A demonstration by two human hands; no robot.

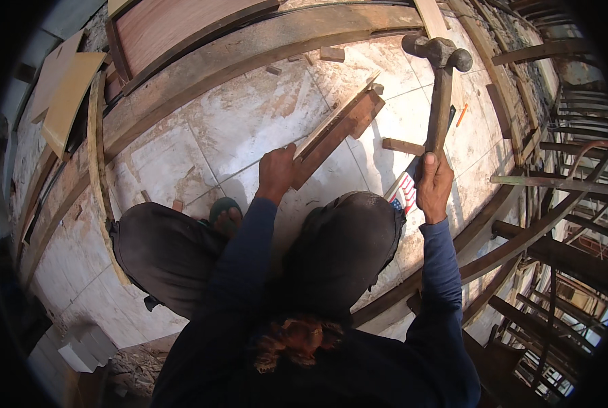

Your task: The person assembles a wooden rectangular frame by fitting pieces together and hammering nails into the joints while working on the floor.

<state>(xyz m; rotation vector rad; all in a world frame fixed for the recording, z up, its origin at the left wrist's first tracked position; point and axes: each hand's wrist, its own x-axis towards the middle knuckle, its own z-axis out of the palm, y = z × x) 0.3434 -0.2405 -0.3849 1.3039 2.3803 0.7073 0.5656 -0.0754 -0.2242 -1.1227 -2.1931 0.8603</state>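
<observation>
Apparently for steadiness, the left hand is clamping the near end of a long reddish-brown wooden bar slanting forward-right of it, while the right hand is gripping a wooden-handled, dark-metal hammer low, likely for leverage.

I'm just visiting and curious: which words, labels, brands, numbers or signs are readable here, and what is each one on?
No text is readable anywhere in this view.
Hammer in the right hand: no lettering can be made out.
Wood in the left hand: none visible.
Red, white and blue patterned item by the right knee: stripes, no readable words.
Thin orange object: too small to tell.
</observation>
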